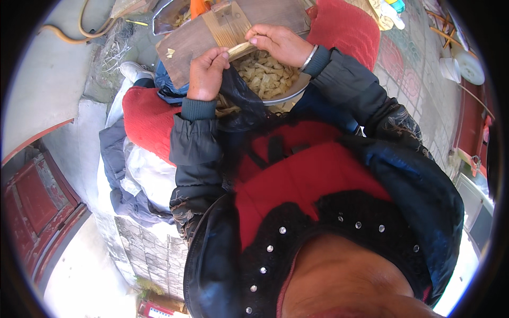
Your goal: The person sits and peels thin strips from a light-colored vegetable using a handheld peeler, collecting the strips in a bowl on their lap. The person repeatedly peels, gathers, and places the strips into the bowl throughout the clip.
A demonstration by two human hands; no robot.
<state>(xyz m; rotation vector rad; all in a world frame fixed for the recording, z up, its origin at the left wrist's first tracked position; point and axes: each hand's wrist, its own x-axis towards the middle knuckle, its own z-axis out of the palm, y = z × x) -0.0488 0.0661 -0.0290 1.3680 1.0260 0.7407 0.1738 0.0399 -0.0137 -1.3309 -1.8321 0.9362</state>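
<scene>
Between my two hands stretches a pale, dry plant strip [239, 49], perhaps a root or stalk. My left hand [207, 73] pinches its near end between thumb and fingers. Its other end is in the fingers of my right hand [280, 44], which has a silvery bangle at the wrist. Beneath the strip is a metal-rimmed basin [284, 98] holding many short pale pieces [264, 75]. A black plastic bag [242, 89] lies against the basin's left side, with more pale strips [226, 109] showing beside it. Just beyond my hands lies a wooden board [187, 51] with a lighter wooden block [226, 24] on it.
Red cloths [346, 31] [145, 117] lie at both sides of the board and basin. A foil-like lined container [165, 18] with pale pieces and an orange object [197, 8] stand behind the board. A hose [81, 31] curves at upper left. White buckets [450, 69] stand far right.
</scene>
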